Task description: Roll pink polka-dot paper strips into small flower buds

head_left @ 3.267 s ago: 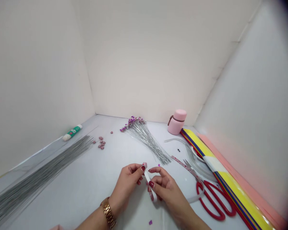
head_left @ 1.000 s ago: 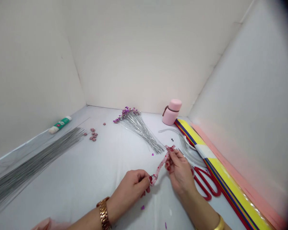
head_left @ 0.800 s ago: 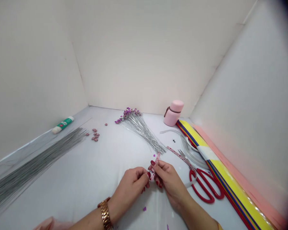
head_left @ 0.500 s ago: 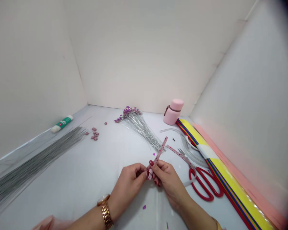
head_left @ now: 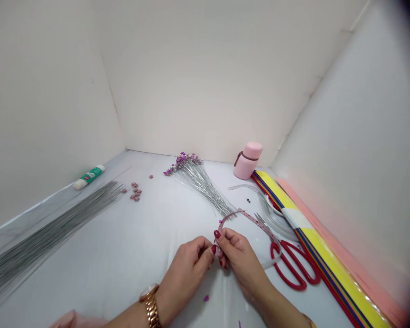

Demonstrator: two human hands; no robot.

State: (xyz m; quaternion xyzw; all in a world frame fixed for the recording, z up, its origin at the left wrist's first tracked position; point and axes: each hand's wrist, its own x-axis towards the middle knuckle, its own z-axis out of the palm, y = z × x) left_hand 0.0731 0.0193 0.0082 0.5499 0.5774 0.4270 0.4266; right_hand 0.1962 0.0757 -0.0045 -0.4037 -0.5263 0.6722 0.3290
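Note:
My left hand (head_left: 194,259) and my right hand (head_left: 237,253) meet over the near middle of the table. Between their fingertips they pinch a narrow pink paper strip (head_left: 224,220) with small dark red marks. Its near end is folded into a small bunch, partly hidden by my fingers; its free end curves up and to the right. Another pink patterned strip (head_left: 251,217) lies just beyond my right hand, across the red-handled scissors (head_left: 290,262). Several small folded pink pieces (head_left: 135,191) sit at the left of the table.
Silver stems with purple tips (head_left: 205,184) lie at the back middle. Grey wires (head_left: 54,228) and a glue stick (head_left: 89,176) are at left. A pink bottle (head_left: 248,161) stands at the back right, near a clear tube (head_left: 271,212) and coloured paper strips (head_left: 314,241).
The held strip's free end has swung from nearly straight to bent over toward the right. The folded part is now more covered by my fingers; both hands stay in nearly the same place.

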